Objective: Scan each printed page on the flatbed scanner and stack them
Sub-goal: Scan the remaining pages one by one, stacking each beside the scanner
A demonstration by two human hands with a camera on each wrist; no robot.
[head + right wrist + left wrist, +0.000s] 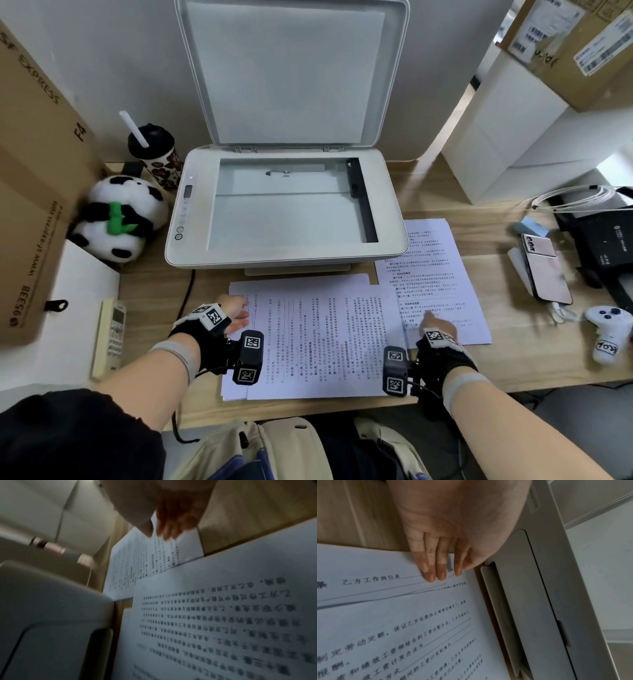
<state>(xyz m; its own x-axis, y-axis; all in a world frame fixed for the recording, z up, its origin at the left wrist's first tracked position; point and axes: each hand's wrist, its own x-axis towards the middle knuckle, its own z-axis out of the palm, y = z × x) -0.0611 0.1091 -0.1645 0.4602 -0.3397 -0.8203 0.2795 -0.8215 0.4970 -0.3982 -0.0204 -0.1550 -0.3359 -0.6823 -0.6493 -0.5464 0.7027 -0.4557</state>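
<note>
The flatbed scanner (pixel 390 205) stands at the back of the desk with its lid (pixel 287 68) raised and its glass (pixel 287 212) bare. A stack of printed pages (pixel 325 335) lies sideways in front of it. My left hand (pixel 236 311) rests on the stack's left edge; the left wrist view shows its fingers (pixel 435 572) straight and flat on the top sheet (pixel 402 628). Another printed page (pixel 435 267) lies to the right, partly under the scanner's corner. My right hand (pixel 433 322) touches it with extended fingers (pixel 168 524), blurred in the right wrist view.
A panda plush (pixel 116 216), a cup with a straw (pixel 154 154) and a large cardboard box (pixel 34 171) crowd the left. A remote (pixel 111 335) lies at the front left. A phone (pixel 544 267), a white controller (pixel 606 332) and a black device (pixel 603 240) sit right.
</note>
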